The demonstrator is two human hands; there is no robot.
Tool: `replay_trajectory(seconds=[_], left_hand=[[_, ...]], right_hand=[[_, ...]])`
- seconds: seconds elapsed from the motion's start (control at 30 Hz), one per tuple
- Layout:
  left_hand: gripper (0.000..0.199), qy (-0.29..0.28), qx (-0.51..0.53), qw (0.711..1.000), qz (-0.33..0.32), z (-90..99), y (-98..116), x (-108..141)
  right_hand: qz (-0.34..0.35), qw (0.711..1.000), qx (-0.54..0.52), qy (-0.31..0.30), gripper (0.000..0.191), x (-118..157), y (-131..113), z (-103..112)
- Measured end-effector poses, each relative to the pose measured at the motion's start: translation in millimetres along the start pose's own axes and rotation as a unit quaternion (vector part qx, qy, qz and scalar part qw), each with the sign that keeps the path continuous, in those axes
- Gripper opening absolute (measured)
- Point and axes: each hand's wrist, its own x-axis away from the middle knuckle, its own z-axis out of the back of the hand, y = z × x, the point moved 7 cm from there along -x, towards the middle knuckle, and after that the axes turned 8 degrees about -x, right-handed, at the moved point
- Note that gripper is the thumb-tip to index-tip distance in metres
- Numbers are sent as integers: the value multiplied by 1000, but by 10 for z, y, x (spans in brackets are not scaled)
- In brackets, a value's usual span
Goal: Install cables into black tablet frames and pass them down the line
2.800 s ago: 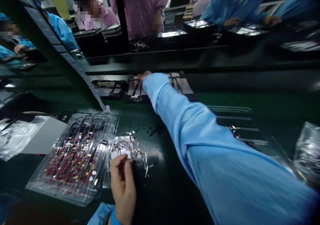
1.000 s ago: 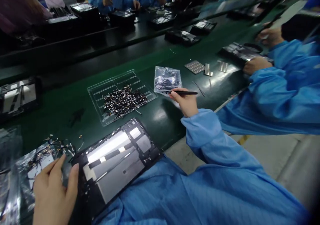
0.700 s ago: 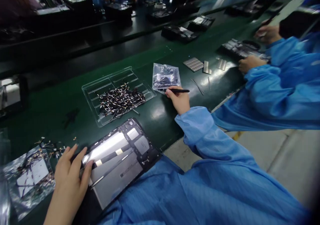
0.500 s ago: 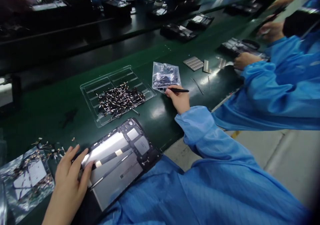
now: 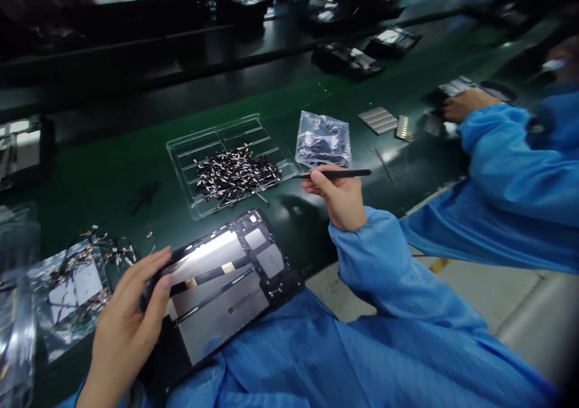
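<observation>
My left hand (image 5: 131, 317) grips the left end of an opened tablet (image 5: 246, 308), thumb on top and fingers along its far edge. The tablet lies tilted at the table's near edge, by my lap, with its inner metal plate, ribbon strips and dark frame showing. Black tweezers (image 5: 350, 174) are pinched in my right hand (image 5: 344, 203), their tip pointing left near the right corner of a clear plastic tray (image 5: 242, 131). A heap of small flex cables (image 5: 233, 175) lies in that tray. Whether the tweezer tip holds anything is too small to tell.
Behind my right hand lies a clear bag (image 5: 323, 139) of dark parts. Another bag (image 5: 75, 293) with loose cables is at left. Small metallic sheets (image 5: 377, 120) and thin strips lie right. A co-worker's hand (image 5: 470, 103) works at far right; more devices (image 5: 348, 61) stand behind.
The view has swung left, so the scene sits further right. My right hand with the tweezers has drawn back from the bag towards the tray's corner. My left hand still holds the tablet.
</observation>
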Motion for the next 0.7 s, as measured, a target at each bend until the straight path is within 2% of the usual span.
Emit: replay_trajectory(seconds=[0.07, 0.17, 0.23, 0.3, 0.43, 0.7], left_hand=[[35, -64, 42, 997, -1, -66, 97, -48], [41, -149, 151, 977, 31, -200, 245, -108], [41, -156, 221, 961, 61, -254, 324, -137], [38, -131, 257, 954, 84, -282, 359, -148], [24, -84, 276, 948, 131, -320, 290, -102], [23, -106, 298, 934, 169, -353, 223, -66]], right_hand=[[-83, 990, -42, -101, 33, 253, 19, -426], [-196, 942, -84, -257, 28, 662, 52, -1051], [-246, 902, -113, -336, 24, 887, 59, -1363], [-281, 870, -138, -381, 23, 1036, 68, -1567], [-333, 847, -147, -388, 24, 1141, 146, -1712], [-448, 809, -159, -346, 27, 1170, 370, -1682]])
